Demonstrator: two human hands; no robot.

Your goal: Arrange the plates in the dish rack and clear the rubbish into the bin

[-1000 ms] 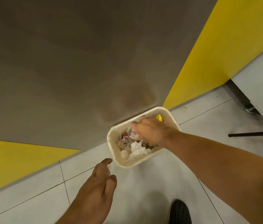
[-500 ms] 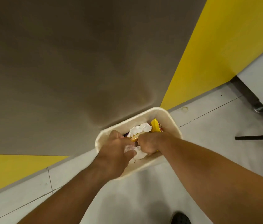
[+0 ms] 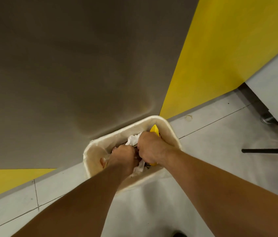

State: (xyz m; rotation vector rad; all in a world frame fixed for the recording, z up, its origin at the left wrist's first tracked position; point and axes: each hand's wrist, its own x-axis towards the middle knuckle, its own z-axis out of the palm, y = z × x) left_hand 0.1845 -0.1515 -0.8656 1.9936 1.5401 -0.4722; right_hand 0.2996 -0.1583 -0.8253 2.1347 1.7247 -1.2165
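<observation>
The bin [image 3: 174, 134], a cream tub with rounded corners, stands on the pale tiled floor [image 3: 220, 151] against the foot of the grey wall panel [image 3: 83, 65], just below the middle of the view. Inside it lies the rubbish [image 3: 133, 139]: crumpled white paper, something yellow [image 3: 154, 129] at the bin's 1 o'clock corner, and bits of clear wrapping at its 8 o'clock.

A second ago only the right hand [image 3: 151, 148] was in the bin, while the left hand [image 3: 123, 155] hung open over the floor at the bin's 7 o'clock. Half a second ago the left had reached the rim. Now both hands are sunk among the rubbish, knuckles up and almost touching. This suggests the person is pressing the load down, or letting go of the last of it, so the clearing step looks close to done.

Both hands are curled into loose fists. The right hand's fingers are folded under and press on white paper; the left hand's fingers are also closed, buried in paper and wrapping. Whether either hand actually grips a piece cannot be told, since the fingertips are hidden. No plates or dish rack are in view.
</observation>
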